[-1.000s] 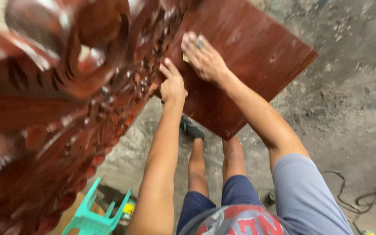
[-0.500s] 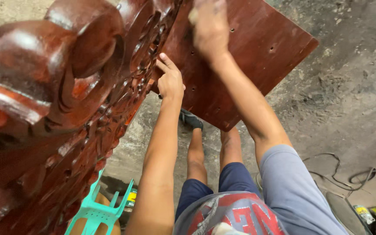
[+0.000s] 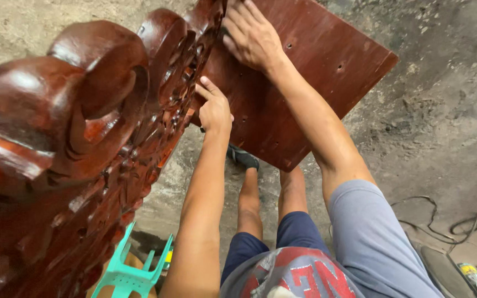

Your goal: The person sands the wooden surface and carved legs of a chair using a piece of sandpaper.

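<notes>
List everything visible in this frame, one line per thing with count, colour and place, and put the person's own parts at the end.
carved wooden piece: one, glossy reddish brown, fills the left side, from bottom left up to top centre.
flat wooden panel: one, dark reddish brown with small holes, top centre, joined to the carved piece.
plastic stool: one, teal green, bottom left on the floor.
cables: a few, dark, lower right on the floor.
concrete floor: one, grey, right side and background.
left hand: one, fingertips on the carved piece's edge, centre.
right hand: one, pressed flat on the panel, top centre.
legs: two, bare below dark blue shorts, bottom centre.
</notes>
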